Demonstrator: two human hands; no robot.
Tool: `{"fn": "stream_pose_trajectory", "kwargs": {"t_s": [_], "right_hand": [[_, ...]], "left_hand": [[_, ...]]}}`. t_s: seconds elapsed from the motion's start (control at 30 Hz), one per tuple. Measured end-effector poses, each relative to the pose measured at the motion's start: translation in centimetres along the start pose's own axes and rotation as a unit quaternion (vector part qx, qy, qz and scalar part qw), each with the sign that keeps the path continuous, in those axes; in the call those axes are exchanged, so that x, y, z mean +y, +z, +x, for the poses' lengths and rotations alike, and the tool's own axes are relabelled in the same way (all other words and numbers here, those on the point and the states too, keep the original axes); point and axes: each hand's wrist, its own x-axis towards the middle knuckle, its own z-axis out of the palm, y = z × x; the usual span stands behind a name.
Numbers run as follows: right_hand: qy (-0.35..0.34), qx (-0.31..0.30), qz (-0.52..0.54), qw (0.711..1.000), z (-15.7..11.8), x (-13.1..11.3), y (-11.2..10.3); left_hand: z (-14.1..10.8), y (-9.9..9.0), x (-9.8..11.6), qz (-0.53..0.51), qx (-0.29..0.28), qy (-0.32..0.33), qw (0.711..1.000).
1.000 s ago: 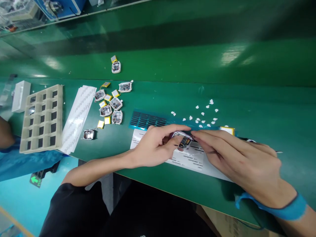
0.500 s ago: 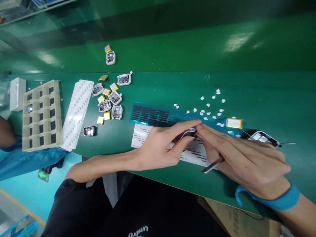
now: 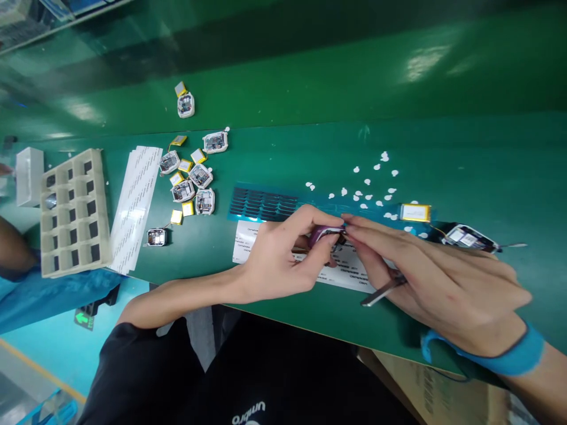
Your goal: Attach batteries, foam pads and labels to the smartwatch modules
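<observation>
My left hand (image 3: 287, 254) is closed around a small purple watch case (image 3: 322, 234), pinching it between thumb and fingers. Part of the case and its inside are covered by the fingers. The fingertips of my right hand (image 3: 425, 277) meet the case's right edge. Tucked in the right palm is a slim, flat metal tool (image 3: 381, 293), probably tweezers, its end sticking out toward me. Beneath both hands lies a white printed sheet (image 3: 248, 239), with a blue film of black strips (image 3: 263, 203) just behind it.
Beyond my right hand are a yellow-edged battery (image 3: 415, 212) and an open dark watch case (image 3: 470, 238). Several white round stickers (image 3: 367, 182) lie scattered. Leftward are open white watch cases (image 3: 205, 201) with batteries, printed strips (image 3: 137, 203), a compartment tray (image 3: 75, 215) and another person's arm (image 3: 15, 245).
The purple case shows more now between my left fingers. My right fingertips have drawn slightly back from over it and down to its edge. The whole view has shifted a little.
</observation>
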Motion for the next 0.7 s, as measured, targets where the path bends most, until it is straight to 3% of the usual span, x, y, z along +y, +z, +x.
{"fn": "stream_pose_trajectory", "kwargs": {"t_s": [0.3, 0.5, 0.7], "right_hand": [[-0.076, -0.061, -0.005, 0.995, 0.3, -0.2, -0.7], [0.1, 0.002, 0.151, 0.983, 0.2, -0.2, 0.0], [0.219, -0.027, 0.261, 0.94, 1.3, -0.4, 0.3]], "left_hand": [[-0.5, 0.3, -0.1, -0.081, -0.004, -0.072, 0.994], [-0.4, 0.1, -0.8, -0.071, -0.006, -0.057, 0.996], [-0.3, -0.4, -0.8, -0.033, -0.052, 0.01, 0.998]]}}
